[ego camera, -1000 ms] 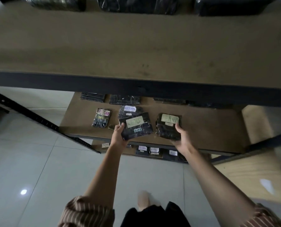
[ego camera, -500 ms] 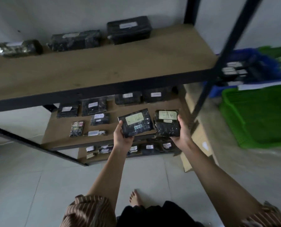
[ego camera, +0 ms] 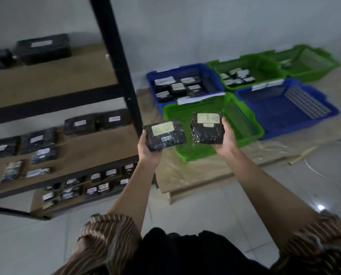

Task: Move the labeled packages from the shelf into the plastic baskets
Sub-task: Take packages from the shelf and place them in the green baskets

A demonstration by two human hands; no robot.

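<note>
My left hand grips a flat black package with a pale label and a small blue sticker. My right hand grips a second black package with a handwritten pale label. Both are held up side by side above the near green basket, right of the shelf post. Behind it stand a blue basket with several packages, a green basket with a few, another blue basket and a far green basket. More labeled packages lie on the shelf boards.
The baskets sit on a low wooden platform covered in clear plastic sheet. The dark metal shelf fills the left, with brown boards at several levels. Grey tiled floor lies between me and the platform. A thin white cable curls at right.
Both hands have lifted the two packages off the middle shelf board and carried them right, past the post, to above the near green basket. The view has swung right toward the baskets.
</note>
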